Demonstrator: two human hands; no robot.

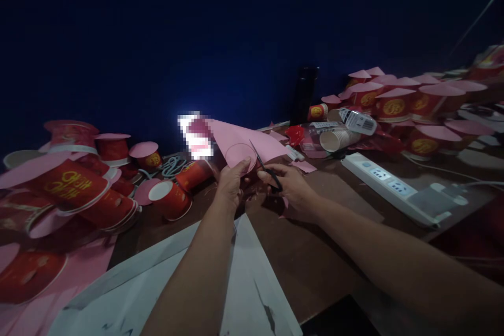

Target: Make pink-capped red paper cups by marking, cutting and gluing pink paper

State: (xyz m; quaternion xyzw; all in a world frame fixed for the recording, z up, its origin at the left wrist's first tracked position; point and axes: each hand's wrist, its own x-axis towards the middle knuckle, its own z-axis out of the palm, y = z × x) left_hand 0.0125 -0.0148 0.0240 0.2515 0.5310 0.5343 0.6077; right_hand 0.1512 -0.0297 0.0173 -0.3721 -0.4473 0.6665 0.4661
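A dark blue backdrop [118, 26] fills the far side, and below it the brown tabletop [291, 252] spreads under my forearms. My widest margin lies on the right, where brown surface shows between my right forearm and the white power strip [358, 168]. On the left I have less: red cups with pink paper tops [74, 184] crowd up to a tipped red cup [171, 200] near my left wrist. More red cups [394, 107] bank up at far right, beyond the strip. A white board [252, 283] lies under my left forearm, its right edge slanting toward me. Ahead, the pink paper [240, 139] stands raised over the table, its far end curled. My left hand [232, 181] pinches its near edge, thumb over a drawn circle [238, 155]. My right hand [291, 184] grips the black scissors [268, 169], blades at the circle's right side. Small pink scraps [305, 166] lie just beyond.
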